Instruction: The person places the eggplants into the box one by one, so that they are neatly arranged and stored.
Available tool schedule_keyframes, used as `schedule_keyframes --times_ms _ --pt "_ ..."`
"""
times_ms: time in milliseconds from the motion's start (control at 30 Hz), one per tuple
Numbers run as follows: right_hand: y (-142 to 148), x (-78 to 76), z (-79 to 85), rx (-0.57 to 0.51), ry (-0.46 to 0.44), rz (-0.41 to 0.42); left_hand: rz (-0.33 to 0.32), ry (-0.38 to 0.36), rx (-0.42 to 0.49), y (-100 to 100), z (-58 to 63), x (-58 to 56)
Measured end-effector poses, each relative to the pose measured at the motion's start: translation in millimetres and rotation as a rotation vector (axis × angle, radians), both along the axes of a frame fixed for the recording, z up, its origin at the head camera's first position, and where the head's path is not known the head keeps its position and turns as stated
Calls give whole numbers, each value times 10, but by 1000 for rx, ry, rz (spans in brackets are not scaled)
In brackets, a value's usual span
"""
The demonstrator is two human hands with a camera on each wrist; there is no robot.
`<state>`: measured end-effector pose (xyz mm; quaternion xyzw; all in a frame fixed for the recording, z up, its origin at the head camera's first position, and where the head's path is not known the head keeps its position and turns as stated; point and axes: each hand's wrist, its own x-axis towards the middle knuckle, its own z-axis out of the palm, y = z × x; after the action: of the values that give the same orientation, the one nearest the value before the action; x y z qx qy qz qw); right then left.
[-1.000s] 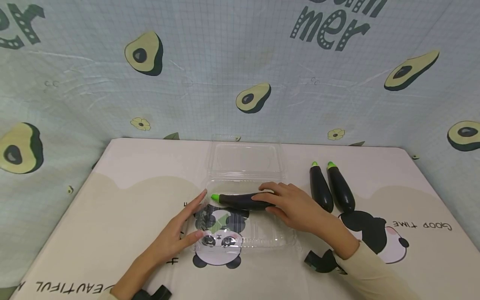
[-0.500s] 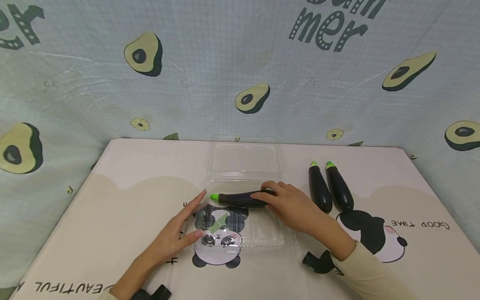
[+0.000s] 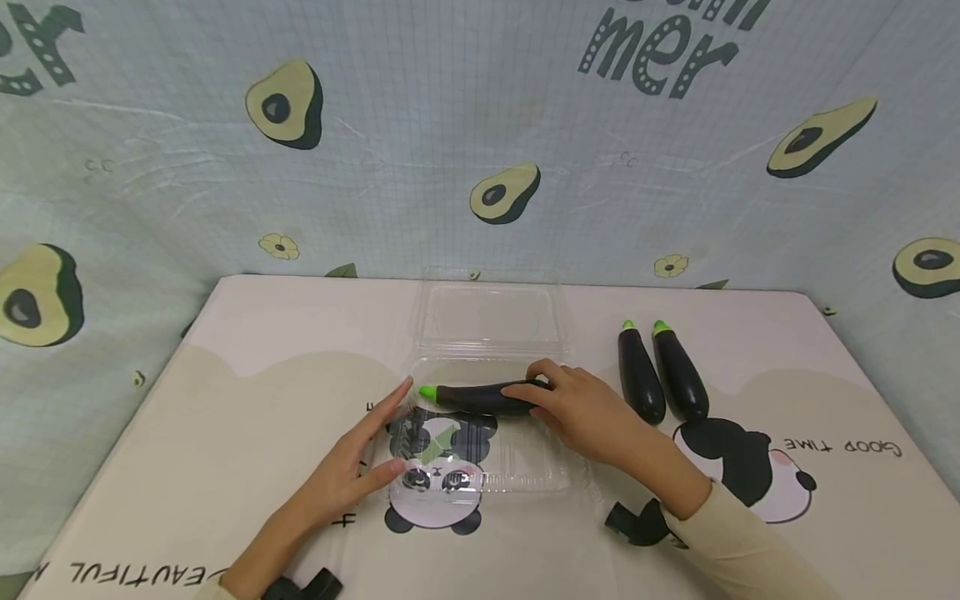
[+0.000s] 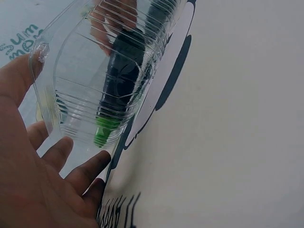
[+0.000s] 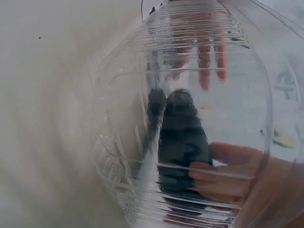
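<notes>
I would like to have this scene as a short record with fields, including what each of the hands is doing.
Container: clear plastic, on the table
Lid: open, on the far side
Eggplant in container: dark, green tip pointing left
Other eggplants: two, side by side on the table, right of the container
Left hand: at the container's left side
Right hand: grips the contained eggplant near its right end
Backdrop: avocado-print sheet

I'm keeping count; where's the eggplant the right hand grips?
In the head view, the held eggplant is mid-frame inside the open clear container, left of two loose eggplants, green tip toward the left hand.
</notes>
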<state>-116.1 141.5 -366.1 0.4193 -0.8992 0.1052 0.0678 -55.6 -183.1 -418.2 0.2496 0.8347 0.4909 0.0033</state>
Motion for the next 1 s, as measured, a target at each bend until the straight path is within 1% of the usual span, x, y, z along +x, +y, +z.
schedule_keyframes --times_ms 400,667,833,1000 --pt "-16 20 2 22 46 -8 -1 3 4 5 -13 1" --pt "-14 2 -11 8 26 -5 -10 5 11 3 -11 7" --pt "-16 -9 -25 17 31 -4 -11 9 12 4 -4 7" --pt "-18 -12 -28 3 37 5 -8 16 8 4 -2 3"
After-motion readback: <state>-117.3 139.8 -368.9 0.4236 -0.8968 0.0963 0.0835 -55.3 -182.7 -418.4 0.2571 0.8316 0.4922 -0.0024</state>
